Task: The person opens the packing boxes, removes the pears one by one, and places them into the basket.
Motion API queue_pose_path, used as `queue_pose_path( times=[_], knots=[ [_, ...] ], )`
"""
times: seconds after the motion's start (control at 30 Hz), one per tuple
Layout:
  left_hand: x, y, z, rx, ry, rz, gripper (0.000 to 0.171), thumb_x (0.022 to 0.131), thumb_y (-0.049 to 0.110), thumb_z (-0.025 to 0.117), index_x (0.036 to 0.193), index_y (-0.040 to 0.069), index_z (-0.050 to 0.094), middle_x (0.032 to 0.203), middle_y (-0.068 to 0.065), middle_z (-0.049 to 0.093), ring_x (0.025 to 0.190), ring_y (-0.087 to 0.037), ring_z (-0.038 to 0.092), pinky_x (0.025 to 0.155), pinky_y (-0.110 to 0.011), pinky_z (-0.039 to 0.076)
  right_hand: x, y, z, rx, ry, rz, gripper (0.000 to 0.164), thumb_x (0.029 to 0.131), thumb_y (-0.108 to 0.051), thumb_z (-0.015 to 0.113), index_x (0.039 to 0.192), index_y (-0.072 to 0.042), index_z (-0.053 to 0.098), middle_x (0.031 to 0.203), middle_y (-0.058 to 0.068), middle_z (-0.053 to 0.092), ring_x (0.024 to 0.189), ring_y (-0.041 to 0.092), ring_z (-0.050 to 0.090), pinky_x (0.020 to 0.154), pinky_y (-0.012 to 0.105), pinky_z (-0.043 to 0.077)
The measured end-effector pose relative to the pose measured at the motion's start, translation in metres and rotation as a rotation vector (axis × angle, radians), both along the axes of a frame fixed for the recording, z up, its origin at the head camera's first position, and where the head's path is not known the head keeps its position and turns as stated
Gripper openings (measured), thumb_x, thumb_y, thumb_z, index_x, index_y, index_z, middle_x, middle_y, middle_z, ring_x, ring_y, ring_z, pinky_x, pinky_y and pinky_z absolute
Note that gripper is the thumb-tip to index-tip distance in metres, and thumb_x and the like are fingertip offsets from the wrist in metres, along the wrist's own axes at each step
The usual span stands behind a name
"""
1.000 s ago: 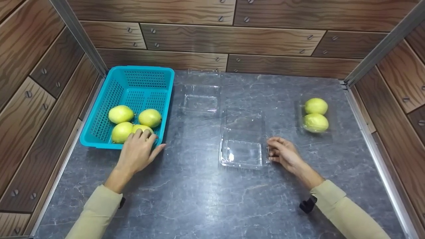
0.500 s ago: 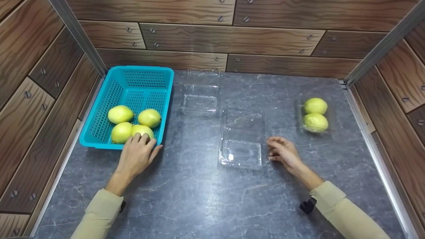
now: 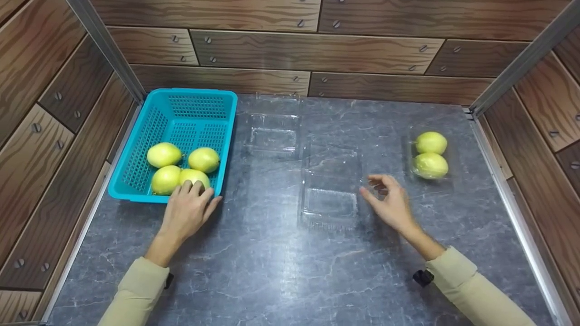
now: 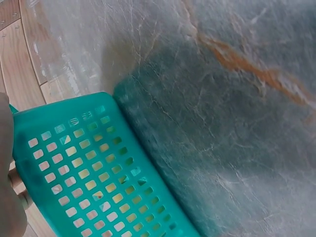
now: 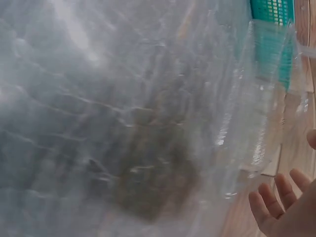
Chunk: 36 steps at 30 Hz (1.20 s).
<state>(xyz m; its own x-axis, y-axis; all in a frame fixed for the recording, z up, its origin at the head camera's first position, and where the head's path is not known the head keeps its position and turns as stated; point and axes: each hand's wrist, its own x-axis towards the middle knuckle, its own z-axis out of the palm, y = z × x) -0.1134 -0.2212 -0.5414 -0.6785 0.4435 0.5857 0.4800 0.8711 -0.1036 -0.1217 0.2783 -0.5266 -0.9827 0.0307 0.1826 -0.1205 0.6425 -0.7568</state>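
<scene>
Grasping fruit (image 3: 195,175) seems my step, left of frame: left hand (image 3: 185,210) half-curled, hold unclear; right hand (image 3: 392,203) loosely spread, empty. Likely next: lift.

Head view: one, worn high at the near edge, facing forward and down; widest of the three, spanning the tabletop (image 3: 290,271) to the wood-plank back wall (image 3: 317,50). Left wrist view: one, close-up, rolled sideways, facing the perforated wall of the teal basket (image 4: 64,109). Right wrist view: one, low, close over the tabletop, likewise rolled; fingers (image 5: 269,198) lower right, clear clamshell container (image 5: 259,133) beside. Shared: basket, all three; container, head and right wrist.
</scene>
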Motion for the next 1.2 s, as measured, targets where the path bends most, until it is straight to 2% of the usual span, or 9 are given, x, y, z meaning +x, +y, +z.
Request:
queue_pose_path(
  times=[0.07,0.17,0.3,0.47,0.67,0.8,0.93,1.07,1.2],
  knots=[
    [0.000,0.000,0.000,0.003,-0.008,0.003,0.035,0.100,0.041,0.066,0.088,0.008,0.061,0.084,-0.015,0.060,0.073,-0.033,0.051,0.060,-0.041,0.044,0.002,-0.004,0.005,0.068,0.051,0.036,0.039,0.091,-0.019,0.083,0.123,0.000,0.071,0.114,0.020,0.073,0.103,0.038,0.069,0.092,0.052,0.060],
    [0.000,0.001,0.000,0.005,-0.019,0.006,0.033,0.098,0.040,0.069,0.089,0.009,0.063,0.084,-0.015,0.061,0.074,-0.033,0.051,0.061,-0.041,0.044,0.008,-0.010,0.013,0.156,0.098,0.079,0.040,0.089,-0.023,0.085,0.122,-0.003,0.073,0.112,0.018,0.073,0.099,0.036,0.070,0.088,0.054,0.060],
    [0.000,0.000,0.000,0.003,-0.016,0.006,0.033,0.097,0.040,0.070,0.090,0.009,0.063,0.084,-0.015,0.061,0.073,-0.032,0.051,0.060,-0.040,0.044,0.017,-0.019,0.021,0.279,0.129,0.129,0.045,0.087,-0.032,0.087,0.123,-0.009,0.074,0.110,0.013,0.073,0.091,0.028,0.067,0.077,0.045,0.058],
    [0.001,0.000,0.000,0.000,-0.024,0.014,0.034,0.098,0.041,0.069,0.090,0.008,0.062,0.085,-0.015,0.060,0.073,-0.033,0.051,0.060,-0.040,0.044,0.027,-0.031,0.024,0.411,0.196,0.203,0.050,0.085,-0.040,0.087,0.126,-0.013,0.074,0.106,0.009,0.070,0.090,0.022,0.062,0.068,0.034,0.055],
    [0.002,0.002,0.002,-0.005,-0.071,0.033,0.033,0.099,0.040,0.069,0.092,0.009,0.063,0.087,-0.014,0.061,0.076,-0.034,0.053,0.064,-0.043,0.047,0.035,-0.039,0.016,0.525,0.354,0.276,0.050,0.085,-0.042,0.085,0.124,-0.012,0.074,0.101,0.008,0.068,0.081,0.017,0.058,0.062,0.024,0.049],
    [0.002,0.002,0.002,0.000,-0.074,0.032,0.033,0.098,0.040,0.071,0.091,0.009,0.063,0.087,-0.015,0.062,0.077,-0.034,0.054,0.064,-0.043,0.047,0.040,-0.046,0.008,0.575,0.432,0.317,0.046,0.086,-0.041,0.083,0.122,-0.014,0.074,0.104,0.007,0.069,0.082,0.019,0.062,0.064,0.027,0.054],
    [0.002,0.002,0.001,0.001,-0.077,0.033,0.032,0.098,0.039,0.071,0.091,0.009,0.064,0.087,-0.015,0.062,0.077,-0.034,0.054,0.064,-0.043,0.047,0.044,-0.051,0.000,0.584,0.449,0.337,0.042,0.087,-0.040,0.084,0.121,-0.017,0.075,0.106,0.004,0.069,0.086,0.019,0.063,0.067,0.029,0.056],
    [0.002,0.002,0.000,-0.005,-0.064,0.036,0.033,0.101,0.040,0.066,0.091,0.009,0.063,0.086,-0.014,0.062,0.076,-0.033,0.054,0.064,-0.043,0.047,0.047,-0.054,-0.008,0.628,0.492,0.345,0.039,0.085,-0.039,0.086,0.118,-0.021,0.077,0.103,0.001,0.069,0.083,0.016,0.060,0.065,0.028,0.054],
    [0.002,0.002,-0.001,-0.008,-0.038,0.037,0.041,0.108,0.044,0.054,0.090,0.008,0.062,0.085,-0.014,0.061,0.076,-0.033,0.053,0.065,-0.044,0.047,0.047,-0.055,-0.013,0.689,0.560,0.351,0.038,0.083,-0.037,0.089,0.116,-0.024,0.077,0.100,0.000,0.069,0.083,0.017,0.061,0.064,0.030,0.055]
  ],
)
